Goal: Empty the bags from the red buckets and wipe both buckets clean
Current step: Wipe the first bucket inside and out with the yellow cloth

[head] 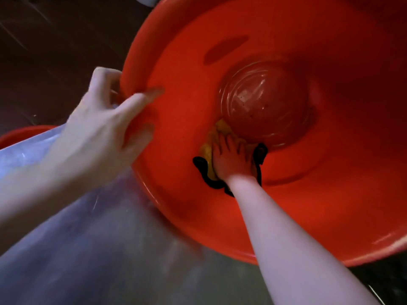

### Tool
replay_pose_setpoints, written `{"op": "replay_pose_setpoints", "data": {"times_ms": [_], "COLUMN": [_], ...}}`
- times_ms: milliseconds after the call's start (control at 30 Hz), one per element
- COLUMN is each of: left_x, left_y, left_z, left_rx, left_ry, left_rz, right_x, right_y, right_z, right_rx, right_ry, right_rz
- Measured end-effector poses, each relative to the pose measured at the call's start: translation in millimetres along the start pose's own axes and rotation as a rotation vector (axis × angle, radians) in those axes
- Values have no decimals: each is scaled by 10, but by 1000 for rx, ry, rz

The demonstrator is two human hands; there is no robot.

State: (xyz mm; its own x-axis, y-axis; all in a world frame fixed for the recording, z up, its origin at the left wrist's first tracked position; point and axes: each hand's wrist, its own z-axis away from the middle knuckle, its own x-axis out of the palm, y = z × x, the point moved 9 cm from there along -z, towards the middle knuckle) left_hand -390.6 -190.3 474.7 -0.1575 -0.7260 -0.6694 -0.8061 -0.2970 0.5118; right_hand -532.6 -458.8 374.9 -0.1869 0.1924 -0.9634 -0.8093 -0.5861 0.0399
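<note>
A large red bucket (330,150) fills most of the view, tilted with its mouth toward me. My left hand (105,126) grips its rim at the left, thumb outside and fingers lying on the inner wall. My right hand (231,160) reaches deep inside and presses a yellow cloth with a black edge (208,150) flat against the lower wall, close to the round bottom (264,102). A second red bucket (19,134) shows only as a strip of rim at the far left, behind a clear plastic bag (88,238).
The clear plastic bag spreads over the lower left, under my left forearm. Dark brown floor (55,40) lies at the upper left. A white object (145,0) peeks in at the top edge.
</note>
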Motion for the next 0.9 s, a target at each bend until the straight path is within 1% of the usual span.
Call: {"op": "replay_pose_setpoints", "data": {"times_ms": [33,67,100,167,200,233,300,400,433,500,600,700,767,833,900], "left_x": [19,97,201,440,569,682,796,853,860,841,848,861,872,884,904], "left_y": [45,61,47,-26,-25,29,216,400,400,362,380,405,398,403,410], "left_z": [-6,38,118,375,520,655,826,908,898,871,857,873,874,865,854], "left_rx": [51,44,-21,-237,-329,-375,-360,-271,-271,-279,-250,-249,-251,-250,-243], "left_ry": [-8,-48,-80,-83,-87,-100,-112,-169,-186,-190,-210,-221,-226,-233,-247], "left_rz": [4,77,181,357,403,412,348,277,288,297,244,233,229,211,199], "right_x": [1,-5,-7,-11,-5,2,44,247,294,335,220,88,3,-7,47], "right_y": [36,78,140,275,319,324,186,-366,-477,-504,-332,-58,44,48,-44], "right_z": [39,87,142,247,310,389,614,1173,1345,1443,1111,501,190,37,125], "right_rx": [-2,12,42,138,186,223,224,-4,-42,-40,-33,77,129,158,134], "right_ry": [-5,3,13,17,9,5,21,108,122,83,109,38,40,47,43], "right_rz": [6,4,4,41,74,88,72,52,13,-34,104,31,8,-19,3]}}
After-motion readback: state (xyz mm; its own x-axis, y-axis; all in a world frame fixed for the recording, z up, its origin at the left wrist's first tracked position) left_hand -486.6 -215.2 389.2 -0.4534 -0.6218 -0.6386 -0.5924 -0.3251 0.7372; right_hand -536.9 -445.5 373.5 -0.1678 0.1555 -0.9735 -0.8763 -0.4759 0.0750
